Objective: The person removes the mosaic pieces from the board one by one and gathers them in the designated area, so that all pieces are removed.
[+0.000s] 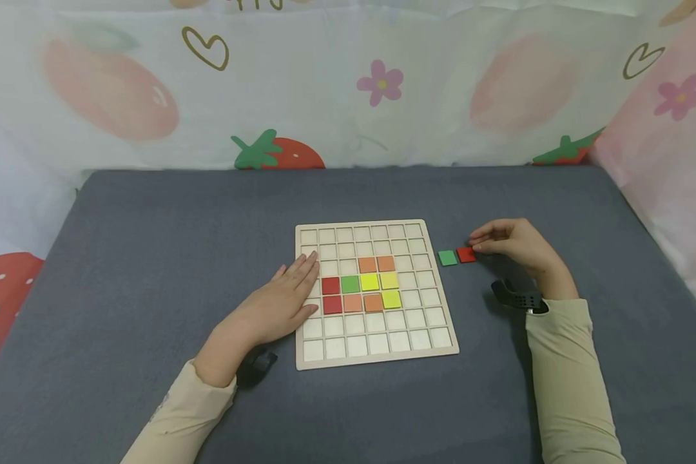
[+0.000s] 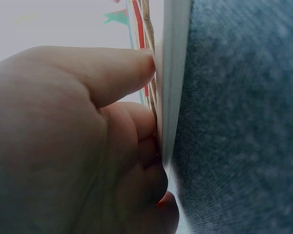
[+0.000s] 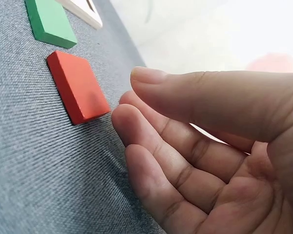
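A pale wooden grid board (image 1: 377, 364) lies on the table, with red, green, yellow and orange square tiles in its middle cells. My left hand (image 1: 272, 306) rests on the board's left edge, fingers extended over the border cells; in the left wrist view the thumb (image 2: 122, 73) touches the board's rim. To the right of the board lie a green tile (image 1: 447, 258) and a red tile (image 1: 466, 254) side by side. Right beside the red tile is my right hand (image 1: 516, 245), its fingers bent loosely. Nothing shows between thumb and fingers in the right wrist view.
The grey cloth-covered table (image 1: 180, 225) extends around the board on every side. Behind it hangs a white curtain (image 1: 325, 77) printed with fruit, hearts and flowers. A black wrist strap device (image 1: 516, 295) sits below the right hand.
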Demonstrator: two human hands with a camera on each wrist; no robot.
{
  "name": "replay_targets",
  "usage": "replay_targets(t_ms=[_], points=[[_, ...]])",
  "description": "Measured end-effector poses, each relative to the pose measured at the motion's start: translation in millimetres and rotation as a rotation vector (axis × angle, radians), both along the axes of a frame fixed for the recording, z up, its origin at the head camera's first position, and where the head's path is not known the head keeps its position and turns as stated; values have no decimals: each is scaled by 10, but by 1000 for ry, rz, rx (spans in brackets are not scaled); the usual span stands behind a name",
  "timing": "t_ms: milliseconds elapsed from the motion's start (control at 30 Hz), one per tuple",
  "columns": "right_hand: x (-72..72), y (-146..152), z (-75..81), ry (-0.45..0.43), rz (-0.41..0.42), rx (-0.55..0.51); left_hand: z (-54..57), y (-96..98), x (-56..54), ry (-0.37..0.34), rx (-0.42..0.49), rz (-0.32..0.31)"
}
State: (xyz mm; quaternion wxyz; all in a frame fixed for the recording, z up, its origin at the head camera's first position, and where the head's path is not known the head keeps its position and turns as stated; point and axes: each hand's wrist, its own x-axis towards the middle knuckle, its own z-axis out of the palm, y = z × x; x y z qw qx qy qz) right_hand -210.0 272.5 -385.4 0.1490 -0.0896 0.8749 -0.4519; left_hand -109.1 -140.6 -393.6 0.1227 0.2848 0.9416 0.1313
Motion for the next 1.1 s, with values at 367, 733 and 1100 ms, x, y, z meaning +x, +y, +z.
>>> replay_targets(t_ms=[367, 733, 1100], points=[[22, -17, 25, -6, 5, -92, 5, 16, -11, -7, -9, 4], [37, -106, 78, -16, 21, -122, -17, 14, -16, -1, -16, 1], [69, -226, 146, -2, 69, -172, -15, 5, -16, -3, -14, -1]])
